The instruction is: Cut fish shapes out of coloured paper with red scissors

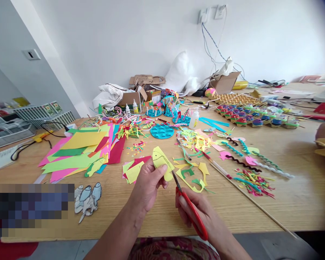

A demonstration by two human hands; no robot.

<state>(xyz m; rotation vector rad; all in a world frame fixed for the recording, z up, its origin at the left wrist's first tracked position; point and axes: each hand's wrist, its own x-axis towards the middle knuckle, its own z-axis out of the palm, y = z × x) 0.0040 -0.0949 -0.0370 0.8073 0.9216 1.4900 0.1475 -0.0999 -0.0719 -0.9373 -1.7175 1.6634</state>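
Pinched between the thumb and fingers of my left hand (151,177) is a piece of yellow paper (159,156) with a fish drawn on it in dark lines. My right hand (192,207) is wrapped round the red handles of a pair of scissors (193,213). The blades point up and left, their tips at the lower right edge of the yellow paper. Yellow and green paper offcuts (191,177) lie just beyond the scissors. Left of my left hand are small cut sheets of paper (132,172).
Coloured paper sheets (81,144) are stacked at the left, with grey-blue fish cutouts (88,198) nearer me. A blue disc (161,131) and a white glue bottle (194,120) stand beyond. A long thin stick (254,200) slants across the right, near pipe cleaners and painted egg cartons (256,117).
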